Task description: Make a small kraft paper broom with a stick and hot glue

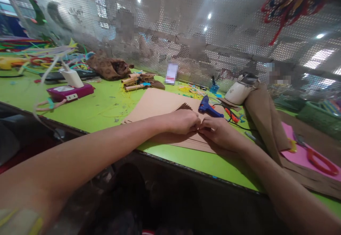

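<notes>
My left hand (185, 121) is closed, knuckles up, over a piece of pleated brown paper (183, 106) whose narrow folds stick out behind the fingers. Right against it, my right hand (214, 128) has thumb and fingers pinched together at the near end of that paper. The fingertips of both hands almost meet, and they hide most of what lies between them. Beneath both hands lies a stack of flat brown paper sheets (157, 102). A blue glue gun (209, 108) rests on the sheets just beyond my right hand.
A green table (106, 102) carries a purple power strip (70, 92) with a white plug, rolled brown pieces (138, 80), a phone (171, 74) and a white pot (238, 89). Red-handled scissors (322, 162) lie on pink paper at right, near a folded brown sheet (266, 121). Perforated metal stands behind.
</notes>
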Motion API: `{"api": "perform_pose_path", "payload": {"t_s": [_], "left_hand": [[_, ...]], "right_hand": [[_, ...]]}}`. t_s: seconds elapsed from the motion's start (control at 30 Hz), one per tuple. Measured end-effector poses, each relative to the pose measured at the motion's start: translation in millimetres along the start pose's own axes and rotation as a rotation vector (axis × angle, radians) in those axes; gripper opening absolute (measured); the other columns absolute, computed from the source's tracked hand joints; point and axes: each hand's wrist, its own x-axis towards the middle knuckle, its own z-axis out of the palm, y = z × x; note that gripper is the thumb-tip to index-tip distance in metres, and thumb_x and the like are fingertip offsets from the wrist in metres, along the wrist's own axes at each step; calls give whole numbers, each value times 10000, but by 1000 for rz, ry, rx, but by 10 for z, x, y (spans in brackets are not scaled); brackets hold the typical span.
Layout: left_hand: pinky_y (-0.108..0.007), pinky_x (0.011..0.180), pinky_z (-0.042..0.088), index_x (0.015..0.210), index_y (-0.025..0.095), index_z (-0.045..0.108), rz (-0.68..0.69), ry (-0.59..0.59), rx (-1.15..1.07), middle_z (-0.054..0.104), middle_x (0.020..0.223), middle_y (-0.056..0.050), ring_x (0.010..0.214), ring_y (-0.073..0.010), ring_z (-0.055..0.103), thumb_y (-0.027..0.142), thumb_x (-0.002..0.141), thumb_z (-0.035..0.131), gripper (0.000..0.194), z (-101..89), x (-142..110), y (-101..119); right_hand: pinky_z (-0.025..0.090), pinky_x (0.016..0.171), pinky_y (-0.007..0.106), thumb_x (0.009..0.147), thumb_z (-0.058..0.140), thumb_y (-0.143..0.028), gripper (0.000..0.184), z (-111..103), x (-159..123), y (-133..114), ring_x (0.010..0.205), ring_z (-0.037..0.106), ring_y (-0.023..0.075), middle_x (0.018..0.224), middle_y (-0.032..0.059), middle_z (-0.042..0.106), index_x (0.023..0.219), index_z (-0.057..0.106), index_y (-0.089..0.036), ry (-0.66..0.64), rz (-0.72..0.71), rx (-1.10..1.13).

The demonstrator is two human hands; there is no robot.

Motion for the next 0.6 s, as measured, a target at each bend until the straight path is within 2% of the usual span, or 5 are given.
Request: {"api": "perform_pose_path", "payload": {"t_s": [0.3, 0.6], "left_hand": [[-264, 670, 365, 717, 133, 611, -33, -77, 86, 621, 735, -53, 671, -137, 515, 212, 772, 513, 138, -132, -46, 92], [-268, 633, 355, 737, 131, 626, -66, -157, 230, 621, 763, -70, 672, -148, 512, 221, 749, 509, 148, -209, -54, 114]], "right_hand": [[369, 606, 233, 827, 485, -205, 171, -45, -78, -66, 643, 518, 128, 714, 25, 600, 720, 617, -184, 8, -10, -71], [370, 619, 233, 822, 465, -194, 159, -106, -140, -8, 667, 523, 131, 759, 42, 602, 766, 612, -174, -83, -6, -151]]}}
